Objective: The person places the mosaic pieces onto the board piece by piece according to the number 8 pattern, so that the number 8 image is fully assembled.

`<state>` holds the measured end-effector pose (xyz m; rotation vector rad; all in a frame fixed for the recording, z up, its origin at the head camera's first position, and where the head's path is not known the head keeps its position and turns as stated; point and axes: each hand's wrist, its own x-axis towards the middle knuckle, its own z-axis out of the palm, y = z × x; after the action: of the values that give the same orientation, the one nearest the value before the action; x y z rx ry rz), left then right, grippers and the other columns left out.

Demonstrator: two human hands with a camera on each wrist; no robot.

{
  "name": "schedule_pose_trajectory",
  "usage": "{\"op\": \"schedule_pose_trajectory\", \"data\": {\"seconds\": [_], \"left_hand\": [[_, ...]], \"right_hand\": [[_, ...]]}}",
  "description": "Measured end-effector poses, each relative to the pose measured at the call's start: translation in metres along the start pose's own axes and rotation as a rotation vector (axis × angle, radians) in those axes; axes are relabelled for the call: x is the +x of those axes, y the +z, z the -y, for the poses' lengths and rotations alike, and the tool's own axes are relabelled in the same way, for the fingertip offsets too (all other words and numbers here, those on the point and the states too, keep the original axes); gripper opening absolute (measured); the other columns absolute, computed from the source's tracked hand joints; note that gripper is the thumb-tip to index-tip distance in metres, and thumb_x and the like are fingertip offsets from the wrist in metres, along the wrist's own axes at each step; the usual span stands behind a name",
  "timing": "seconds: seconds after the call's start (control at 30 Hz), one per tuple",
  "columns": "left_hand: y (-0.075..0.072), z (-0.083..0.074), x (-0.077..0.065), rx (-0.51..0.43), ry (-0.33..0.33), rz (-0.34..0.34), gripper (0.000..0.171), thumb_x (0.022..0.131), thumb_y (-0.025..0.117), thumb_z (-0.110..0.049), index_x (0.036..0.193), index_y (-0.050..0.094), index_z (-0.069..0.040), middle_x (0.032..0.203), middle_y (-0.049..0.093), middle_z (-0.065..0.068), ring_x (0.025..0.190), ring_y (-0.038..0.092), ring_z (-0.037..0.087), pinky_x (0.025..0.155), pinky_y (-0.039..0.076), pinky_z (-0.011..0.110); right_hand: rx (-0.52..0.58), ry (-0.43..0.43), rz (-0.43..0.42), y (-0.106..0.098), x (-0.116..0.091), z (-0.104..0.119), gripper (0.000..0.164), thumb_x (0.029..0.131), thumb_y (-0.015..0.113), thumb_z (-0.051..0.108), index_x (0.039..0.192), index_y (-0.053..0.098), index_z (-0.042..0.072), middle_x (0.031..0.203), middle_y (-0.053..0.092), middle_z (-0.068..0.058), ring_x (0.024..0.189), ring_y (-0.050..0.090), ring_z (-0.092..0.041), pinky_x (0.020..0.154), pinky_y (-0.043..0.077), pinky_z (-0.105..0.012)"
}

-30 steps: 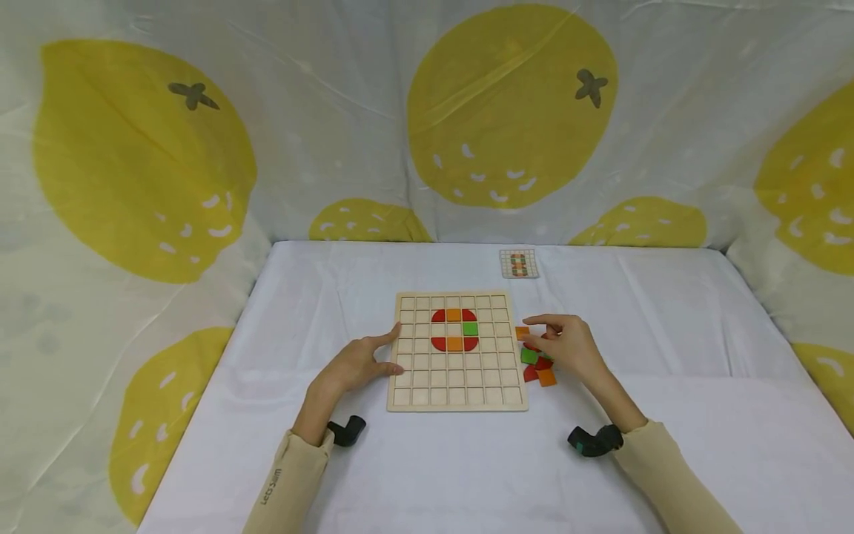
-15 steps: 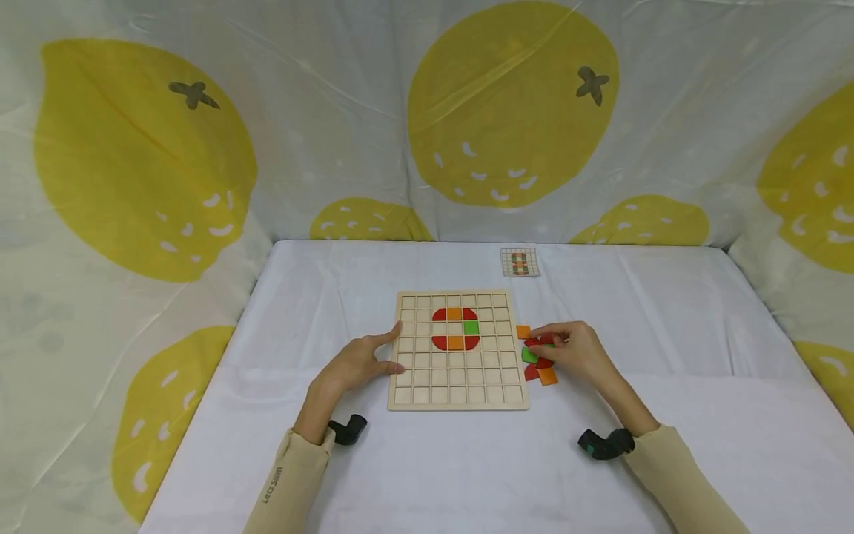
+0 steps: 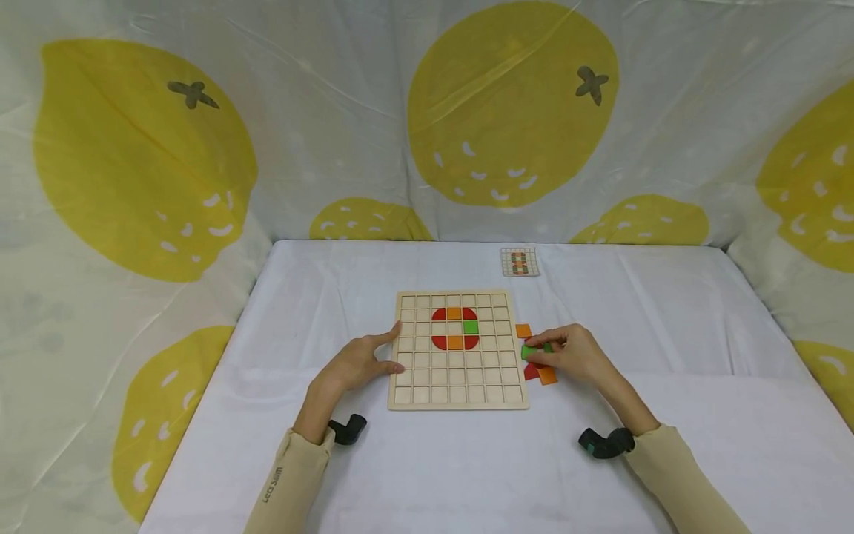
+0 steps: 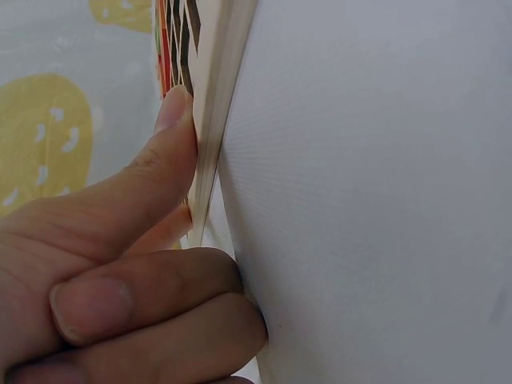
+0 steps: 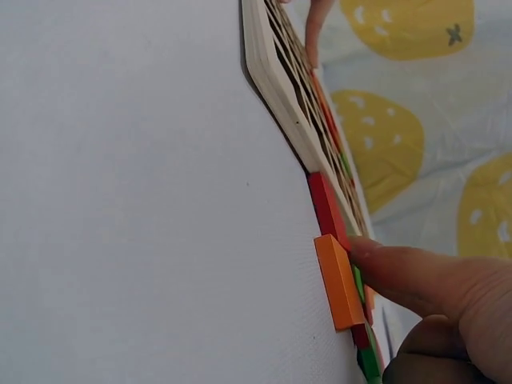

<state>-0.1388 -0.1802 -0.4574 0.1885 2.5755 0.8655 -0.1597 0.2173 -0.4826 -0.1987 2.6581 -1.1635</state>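
A wooden grid board [image 3: 460, 378] lies in the middle of the table, with red rounded tiles [image 3: 438, 343], orange square tiles [image 3: 454, 314] and one green square tile [image 3: 471, 327] set in its upper squares. At the board's left edge, my left hand [image 3: 353, 363] rests a spread thumb and index finger on the rim; its other fingers curl beside the edge in the left wrist view. Right of the board, my right hand [image 3: 570, 351] pinches a green square tile [image 3: 527, 352] between thumb and index finger, low over the loose tiles. The hand partly covers that pile.
Loose orange tiles [image 3: 548, 376] and a red tile [image 3: 531, 372] lie around the right fingers, with another orange tile [image 3: 523, 331] close to the board's right edge. A small pattern card [image 3: 519, 262] lies farther back. Lemon-print cloth [image 3: 333, 148] hangs behind the table.
My right hand has moved from beside the upper orange tile down to the pile, and its thumb and index finger have closed on the green tile. The left hand stays at the board.
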Motion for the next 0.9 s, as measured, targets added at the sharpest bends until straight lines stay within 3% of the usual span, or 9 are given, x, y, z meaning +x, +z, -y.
{"op": "schedule_pose_trajectory", "data": {"seconds": [0.3,0.6,0.9], "left_hand": [[0.0003,0.0004,0.0007,0.019,0.009,-0.001,0.087,0.092,0.077,-0.037,0.163,0.030,-0.021,0.162,0.041,0.020,0.151,0.040,0.037,0.120,0.037,0.056],[0.0012,-0.0002,-0.0005,0.015,-0.007,0.007,0.088,0.091,0.078,-0.037,0.163,0.030,-0.023,0.162,0.042,0.020,0.151,0.040,0.036,0.120,0.038,0.056],[0.0007,-0.0007,-0.0005,0.012,-0.011,0.004,0.087,0.091,0.078,-0.037,0.163,0.029,-0.025,0.163,0.041,0.018,0.152,0.040,0.036,0.120,0.037,0.055]], "right_hand": [[0.028,-0.011,0.000,-0.0062,0.0013,-0.0047,0.031,0.083,0.089,0.027,0.109,0.083,0.013,0.058,0.035,0.006,0.059,0.036,-0.011,0.056,0.025,-0.025],[0.020,-0.025,0.007,-0.0085,0.0008,-0.0076,0.025,0.081,0.090,0.021,0.102,0.083,0.009,0.062,0.036,0.004,0.061,0.036,-0.011,0.056,0.025,-0.024],[0.025,-0.034,-0.026,-0.0042,0.0034,-0.0090,0.031,0.083,0.088,0.022,0.112,0.082,0.011,0.066,0.049,0.004,0.059,0.038,-0.011,0.055,0.026,-0.023]]}}
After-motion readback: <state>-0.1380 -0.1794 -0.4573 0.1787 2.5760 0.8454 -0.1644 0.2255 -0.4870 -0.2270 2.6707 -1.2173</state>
